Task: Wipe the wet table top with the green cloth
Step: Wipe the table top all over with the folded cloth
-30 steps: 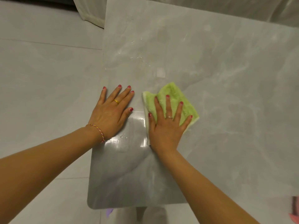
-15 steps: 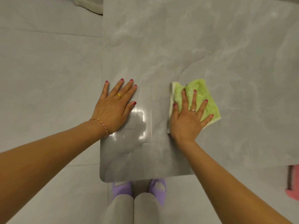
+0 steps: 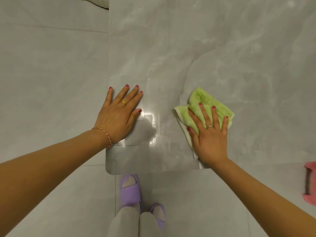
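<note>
The grey marble-look table top [image 3: 196, 48] fills most of the view, with its front left corner near the bottom centre. A folded green cloth [image 3: 206, 105] lies on it to the right of centre. My right hand [image 3: 208, 134] presses flat on the cloth with spread, straight fingers. My left hand [image 3: 119, 115] rests flat on the table near its left edge, fingers straight. Between the two hands a glossy wet patch [image 3: 150, 127] reflects light.
The table's left edge runs up from the rounded front corner [image 3: 109, 170]; pale floor tiles [image 3: 51, 82] lie beyond it. My feet in purple slippers [image 3: 130, 190] stand under the front edge. A pink object [image 3: 310, 182] sits at the far right.
My right hand has slid the green cloth to the right across the table, away from my left hand. The left hand stayed flat in place. The view tilted further down.
</note>
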